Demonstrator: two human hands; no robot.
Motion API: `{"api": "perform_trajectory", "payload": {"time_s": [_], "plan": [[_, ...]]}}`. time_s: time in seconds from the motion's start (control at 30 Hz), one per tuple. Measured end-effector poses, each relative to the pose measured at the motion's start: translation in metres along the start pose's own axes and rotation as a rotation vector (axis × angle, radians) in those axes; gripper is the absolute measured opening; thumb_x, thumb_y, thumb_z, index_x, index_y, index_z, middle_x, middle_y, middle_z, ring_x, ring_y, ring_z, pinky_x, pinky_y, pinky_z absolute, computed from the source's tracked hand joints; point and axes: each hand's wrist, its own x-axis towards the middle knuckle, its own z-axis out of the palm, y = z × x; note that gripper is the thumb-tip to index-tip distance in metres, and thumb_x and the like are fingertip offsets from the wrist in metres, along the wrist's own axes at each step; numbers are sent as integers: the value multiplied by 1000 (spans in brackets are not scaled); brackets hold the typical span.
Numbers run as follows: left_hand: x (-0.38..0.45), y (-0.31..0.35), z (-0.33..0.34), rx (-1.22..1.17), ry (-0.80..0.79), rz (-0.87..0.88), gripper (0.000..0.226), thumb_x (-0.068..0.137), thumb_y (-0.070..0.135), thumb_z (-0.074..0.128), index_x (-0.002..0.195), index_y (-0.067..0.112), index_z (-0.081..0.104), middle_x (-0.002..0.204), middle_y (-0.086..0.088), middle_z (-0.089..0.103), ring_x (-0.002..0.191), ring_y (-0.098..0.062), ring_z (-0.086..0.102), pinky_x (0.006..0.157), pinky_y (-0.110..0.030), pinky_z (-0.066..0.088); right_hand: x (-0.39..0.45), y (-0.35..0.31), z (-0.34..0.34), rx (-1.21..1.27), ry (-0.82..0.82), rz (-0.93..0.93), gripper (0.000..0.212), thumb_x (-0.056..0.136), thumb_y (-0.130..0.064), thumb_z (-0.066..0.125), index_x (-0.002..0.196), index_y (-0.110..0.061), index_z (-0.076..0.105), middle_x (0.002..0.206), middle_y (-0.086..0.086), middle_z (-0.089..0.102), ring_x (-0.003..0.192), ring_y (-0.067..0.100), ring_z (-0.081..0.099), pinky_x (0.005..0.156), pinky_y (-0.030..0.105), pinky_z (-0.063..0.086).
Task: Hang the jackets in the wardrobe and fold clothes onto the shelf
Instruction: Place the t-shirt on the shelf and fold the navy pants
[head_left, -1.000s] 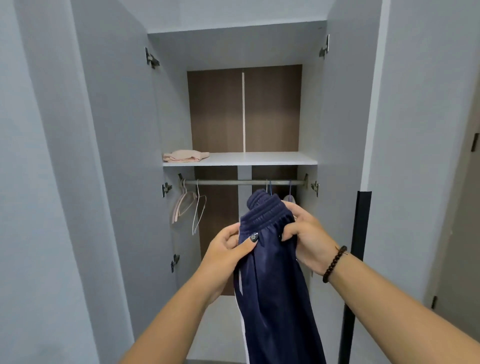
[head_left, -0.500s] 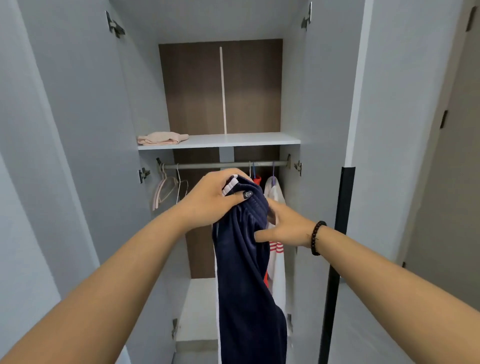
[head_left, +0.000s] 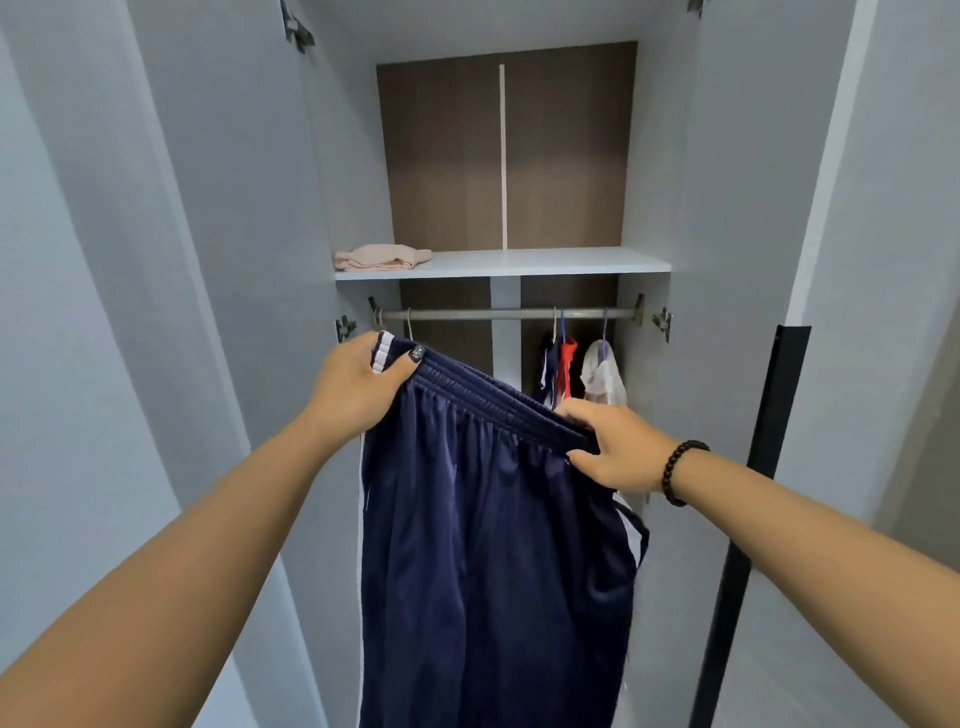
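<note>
Before the open wardrobe (head_left: 727, 208), left hand (head_left: 358, 384) and right hand (head_left: 618, 447) each grip the navy trousers (head_left: 493, 545) at the elastic waistband; soft, slippery fabric, probably best held there.

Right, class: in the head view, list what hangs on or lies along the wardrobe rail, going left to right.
Bare hanger hook → dark blue garment → red garment → pale garment on a purple hanger.

no readable text, labels or numbers
</note>
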Motion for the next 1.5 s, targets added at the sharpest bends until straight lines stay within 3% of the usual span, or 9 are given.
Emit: {"api": "perform_trajectory", "payload": {"time_s": [0.2,0.43,0.63,0.87,1.0,1.13,1.27,1.37,1.5], "plan": [[-6,-21,-12,1,-16,-116,25,96,35,57,100,11,65,91,-5,69,85,-25,64,79,-38,52,25,-10,-32,-206,-90,84,10,92,-12,57,97,-10,65,86,2,63,93,23,58,86,37,48],[-12,-15,-17,-55,-9,-180,23,96,37,56,99,18,68,92,0,71,85,-18,66,70,-25,51,42,-27,-58,-197,167,179,5,89,-19,60,91,-17,64,87,1,63,85,20,60,74,32,50],[-17,18,-5,-424,-34,-362,13,96,27,59,86,23,66,90,3,70,79,-13,64,63,-24,47,44,-58,-60,363,385,435,7,66,-12,58,62,-10,53,69,10,52,69,25,49,64,36,41],[-20,58,19,-428,-66,-208,14,96,28,60,88,26,71,91,4,75,89,-15,71,81,-31,57,20,-100,-69,834,242,306,19,85,1,53,98,-7,65,93,12,62,74,22,65,54,30,56],[-25,79,24,-372,-125,-90,27,100,34,50,95,16,70,97,-4,74,96,-23,69,90,-41,52,5,-121,-82,877,4,181,30,91,-1,45,116,-8,61,93,15,66,84,25,68,74,35,60],[-26,85,25,-510,-149,-138,32,103,40,40,104,21,66,103,-3,73,100,-21,69,97,-43,51,-6,-116,-91,559,-21,49,43,90,9,47,126,-14,53,92,6,63,78,6,67,72,22,58],[-29,91,24,-738,-429,-65,44,99,45,46,130,15,57,123,-10,67,116,-27,63,105,-47,44,-8,-105,-87,145,318,-62,32,86,-9,65,116,-21,63,77,-5,68,74,5,65,80,21,54],[-32,98,23,-611,-495,44,51,87,19,71,133,13,49,123,-10,67,114,-24,64,104,-45,47,-7,-99,-89,-5,500,-77,18,78,-23,76,96,-20,70,71,-5,61,65,5,55,70,21,46],[-31,99,19,-517,-525,104,49,89,-7,61,133,11,49,124,-11,65,116,-23,62,104,-42,47,-4,-89,-97,-133,522,-98,46,73,-41,78,113,-26,63,110,-4,51,100,10,49,88,25,42]]}}
